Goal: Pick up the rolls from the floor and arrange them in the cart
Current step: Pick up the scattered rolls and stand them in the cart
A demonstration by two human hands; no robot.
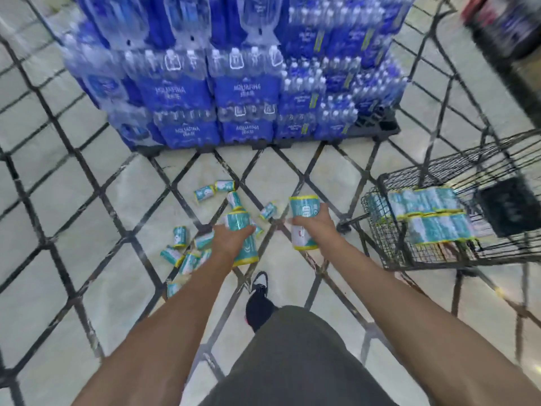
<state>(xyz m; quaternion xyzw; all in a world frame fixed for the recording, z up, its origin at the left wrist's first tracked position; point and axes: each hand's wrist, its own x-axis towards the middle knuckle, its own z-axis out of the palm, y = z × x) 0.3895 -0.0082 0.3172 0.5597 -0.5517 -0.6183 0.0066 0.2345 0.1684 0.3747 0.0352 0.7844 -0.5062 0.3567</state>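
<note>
My left hand [231, 237] grips teal-and-white rolls with yellow ends [244, 244], held above the floor. My right hand [313, 222] holds another teal roll pack [304, 208], one roll above the fingers and one below. Several more rolls [183, 250] lie scattered on the tiled floor to the left of and beyond my hands. The black wire cart [389, 244] stands to the right, with rows of the same rolls [433, 218] stacked inside.
A tall pallet of blue bottled-water packs [234, 92] stands straight ahead beyond the scattered rolls. My dark shoe [259, 300] is planted on the floor below my hands. A dark display [503, 33] sits at the top right.
</note>
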